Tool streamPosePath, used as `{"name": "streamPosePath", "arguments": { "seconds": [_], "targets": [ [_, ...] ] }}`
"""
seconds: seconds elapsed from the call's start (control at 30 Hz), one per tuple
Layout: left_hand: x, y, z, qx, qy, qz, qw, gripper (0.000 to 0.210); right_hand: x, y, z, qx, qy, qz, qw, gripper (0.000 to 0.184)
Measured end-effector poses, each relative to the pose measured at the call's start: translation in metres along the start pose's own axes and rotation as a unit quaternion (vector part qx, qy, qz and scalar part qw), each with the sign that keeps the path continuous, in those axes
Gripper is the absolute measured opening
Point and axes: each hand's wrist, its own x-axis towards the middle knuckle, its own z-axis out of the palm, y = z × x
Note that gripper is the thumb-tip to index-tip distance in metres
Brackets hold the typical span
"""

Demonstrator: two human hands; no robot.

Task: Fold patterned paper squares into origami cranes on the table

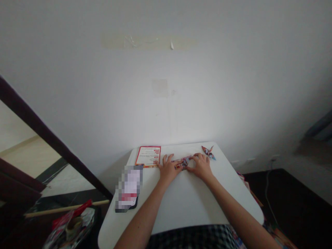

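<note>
A small piece of folded printed paper (184, 162) lies on the white table between my two hands. My left hand (168, 169) rests on the tabletop with its fingers spread, and its thumb side presses on the paper's left part. From the other side, my right hand (202, 166) has its thumb and curled fingers at the paper's right end, pinching it. Just beyond the right hand sits a folded paper crane (209, 152) with pointed tips. A printed sheet with a red border (148, 156) lies by the left hand's outer fingertips. The paper's exact folds are too small to make out.
At the left of the white table (186, 207) lies a blurred-out phone (129, 188). A pale wall (166, 117) stands right behind the table. On the floor at lower left is a bin or bag of rubbish (74, 224); a cable (267, 186) hangs at right.
</note>
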Motion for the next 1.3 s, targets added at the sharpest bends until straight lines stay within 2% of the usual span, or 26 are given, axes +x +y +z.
{"name": "streamPosePath", "arguments": {
  "seconds": [0.43, 0.6, 0.7, 0.83, 0.93, 1.13, 1.3],
  "targets": [
    [0.001, -0.002, 0.002, -0.004, 0.004, 0.007, 1.0, 0.035, -0.002, 0.006, 0.003, 0.008, 0.023, -0.039, 0.999, 0.059],
    [0.001, -0.004, 0.004, -0.006, 0.015, 0.017, 1.0, 0.033, -0.001, 0.01, 0.005, 0.015, 0.023, -0.028, 0.999, 0.036],
    [0.0, -0.002, 0.001, -0.011, 0.004, 0.012, 1.0, 0.034, -0.001, 0.009, 0.005, 0.018, 0.034, -0.031, 0.999, 0.029],
    [0.0, -0.001, -0.003, -0.012, -0.012, -0.003, 1.0, 0.037, -0.001, 0.007, 0.003, 0.053, 0.051, -0.069, 0.995, 0.021],
    [0.0, -0.002, -0.001, -0.018, -0.001, -0.001, 1.0, 0.038, -0.001, 0.008, 0.004, 0.092, 0.048, -0.099, 0.99, 0.012],
    [0.002, -0.005, 0.004, -0.02, 0.013, 0.005, 1.0, 0.036, -0.001, 0.003, 0.005, 0.114, -0.001, -0.12, 0.986, 0.01],
    [0.002, -0.006, 0.005, -0.016, 0.018, 0.01, 1.0, 0.036, -0.003, -0.002, 0.001, 0.097, 0.0, -0.111, 0.989, 0.009]
  ]
}}
